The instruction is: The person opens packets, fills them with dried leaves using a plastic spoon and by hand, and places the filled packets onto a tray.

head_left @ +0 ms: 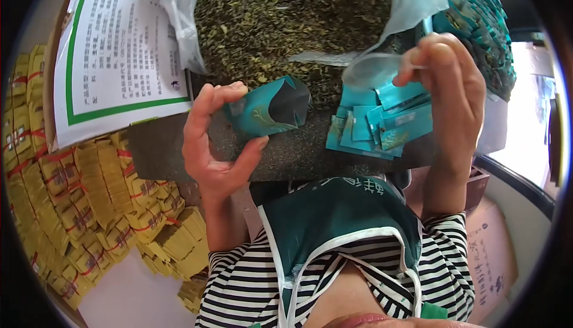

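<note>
My left hand (218,143) grips a teal foil pouch (256,113) between thumb and fingers. The pouch is tilted, and its mouth gapes toward the right, showing a dark inside. In my right hand (447,71), pinched by the fingertips, is a clear plastic scoop (371,71), somewhat blurred. It hangs above a loose pile of flat teal pouches (382,128) on the dark work surface (286,161). Just beyond both hands, dried tea leaves (286,23) fill a big clear plastic bag (412,5) with its edges spread apart.
A printed sheet with a green border (113,59) stands at the left. Many yellow packets (89,202) tied with red bands are heaped below it. At the upper right is a bulging mass of teal packets (477,29). A pink carton (489,250) sits at the lower right.
</note>
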A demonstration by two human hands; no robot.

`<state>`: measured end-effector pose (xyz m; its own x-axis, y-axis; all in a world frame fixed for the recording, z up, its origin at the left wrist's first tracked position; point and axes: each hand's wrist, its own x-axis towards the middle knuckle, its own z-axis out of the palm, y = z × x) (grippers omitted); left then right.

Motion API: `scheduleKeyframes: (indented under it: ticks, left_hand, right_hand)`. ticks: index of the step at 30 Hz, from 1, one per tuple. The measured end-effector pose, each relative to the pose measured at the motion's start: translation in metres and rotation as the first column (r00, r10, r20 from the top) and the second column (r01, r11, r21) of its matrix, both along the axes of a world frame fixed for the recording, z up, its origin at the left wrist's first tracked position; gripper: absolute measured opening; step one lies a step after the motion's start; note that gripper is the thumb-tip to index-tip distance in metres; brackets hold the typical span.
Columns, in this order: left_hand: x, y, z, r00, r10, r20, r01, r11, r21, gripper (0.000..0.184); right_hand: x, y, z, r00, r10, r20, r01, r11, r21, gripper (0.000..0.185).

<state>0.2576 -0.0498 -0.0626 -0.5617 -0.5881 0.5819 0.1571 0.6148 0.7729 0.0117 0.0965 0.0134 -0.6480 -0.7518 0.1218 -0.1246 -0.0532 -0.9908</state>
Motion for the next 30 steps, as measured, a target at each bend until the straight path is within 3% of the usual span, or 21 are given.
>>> scheduleKeyframes:
  ticks: [5, 7, 8, 10, 12, 15, 16, 18, 19, 21, 30]
  left_hand:
    - [0.022, -0.006, -0.008, 0.989, 0.137, 0.057, -0.140, 0.989, 0.045, 0.088]
    - [0.027, -0.011, -0.007, 0.985, 0.166, 0.055, -0.168, 0.985, 0.034, 0.088]
    - [0.029, -0.013, -0.007, 0.979, 0.194, 0.060, -0.195, 0.980, 0.023, 0.087]
    - [0.034, -0.016, -0.006, 0.970, 0.229, 0.077, -0.230, 0.973, -0.002, 0.087]
    - [0.037, -0.019, -0.004, 0.959, 0.268, 0.096, -0.266, 0.963, -0.030, 0.086]
    - [0.037, -0.021, -0.003, 0.952, 0.285, 0.107, -0.283, 0.958, -0.041, 0.084]
    - [0.036, -0.021, -0.004, 0.954, 0.282, 0.104, -0.279, 0.960, -0.036, 0.083]
    - [0.033, -0.023, -0.006, 0.956, 0.278, 0.099, -0.276, 0.961, -0.033, 0.082]
    - [0.032, -0.023, -0.007, 0.955, 0.280, 0.098, -0.278, 0.960, -0.036, 0.082]
    - [0.029, -0.024, -0.008, 0.952, 0.290, 0.100, -0.288, 0.957, -0.036, 0.082]
    - [0.010, -0.027, -0.002, 0.946, 0.302, 0.118, -0.300, 0.953, -0.037, 0.081]
  right_hand:
    - [-0.010, -0.048, -0.019, 0.948, 0.183, -0.261, -0.141, 0.975, 0.171, 0.019]
    - [-0.014, -0.072, -0.032, 0.826, 0.183, -0.533, -0.042, 0.963, 0.266, 0.018]
    - [-0.017, -0.085, -0.044, 0.680, 0.160, -0.716, 0.003, 0.975, 0.221, 0.016]
    - [-0.014, -0.106, -0.061, 0.541, 0.120, -0.832, -0.016, 0.991, 0.133, 0.015]
    - [-0.005, -0.123, -0.070, 0.567, 0.176, -0.804, -0.049, 0.982, 0.180, 0.017]
    - [0.008, -0.142, -0.079, 0.772, 0.316, -0.551, -0.188, 0.942, 0.277, 0.022]
    - [0.010, -0.147, -0.080, 0.770, 0.319, -0.552, -0.192, 0.942, 0.276, 0.022]
    - [0.012, -0.155, -0.085, 0.898, 0.362, -0.249, -0.283, 0.910, 0.304, 0.024]
    - [0.010, -0.156, -0.084, 0.897, 0.365, -0.251, -0.285, 0.909, 0.303, 0.024]
    - [0.004, -0.156, -0.081, 0.933, 0.354, -0.070, -0.326, 0.909, 0.261, 0.025]
    - [-0.027, -0.127, -0.034, 0.925, 0.381, -0.002, -0.376, 0.915, 0.148, 0.027]
